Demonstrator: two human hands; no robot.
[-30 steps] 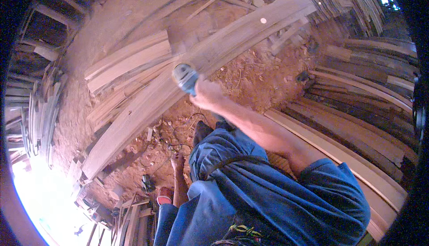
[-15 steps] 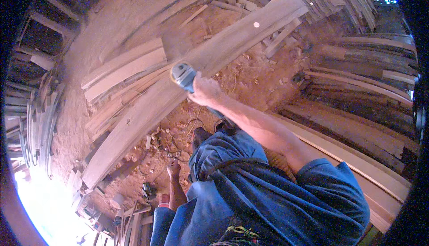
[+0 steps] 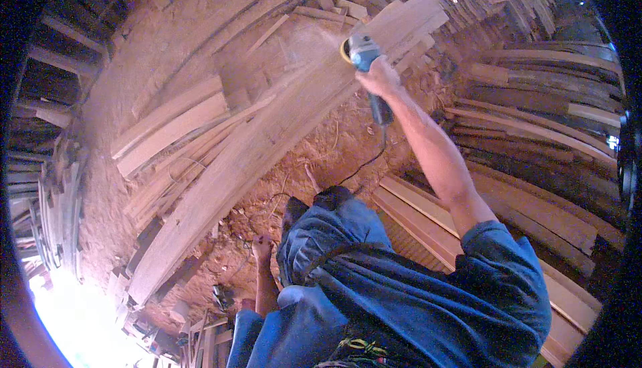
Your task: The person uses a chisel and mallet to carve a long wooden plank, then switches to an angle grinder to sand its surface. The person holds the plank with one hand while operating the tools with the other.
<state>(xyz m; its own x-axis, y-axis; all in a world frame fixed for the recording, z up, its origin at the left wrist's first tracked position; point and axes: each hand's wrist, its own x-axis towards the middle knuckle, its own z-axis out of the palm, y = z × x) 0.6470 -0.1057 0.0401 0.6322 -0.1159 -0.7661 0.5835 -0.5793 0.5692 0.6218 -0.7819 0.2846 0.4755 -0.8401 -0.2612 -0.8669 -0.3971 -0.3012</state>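
Observation:
My right hand grips an angle grinder with a grey head, blue body and yellow-edged disc. The disc is over the far half of a long wide wooden plank, where pale dust hangs beside it. Whether it touches the wood cannot be told. A dark power cord runs from the tool's rear back toward my legs. Low beside my left knee, my left hand has its fingers closed. A thin dark line, perhaps cord, passes near them, but what they hold is too small to make out.
Shorter boards lie left of the plank. Stacked planks fill the right side, with long beams beside me. Offcuts and slats lie at the far end. Wood chips and a small dark tool are on the brown dusty floor.
My right hand has carried the grinder up and right along the plank, stretching the arm out. The cord now hangs visible behind it. My left hand has stayed nearly in place.

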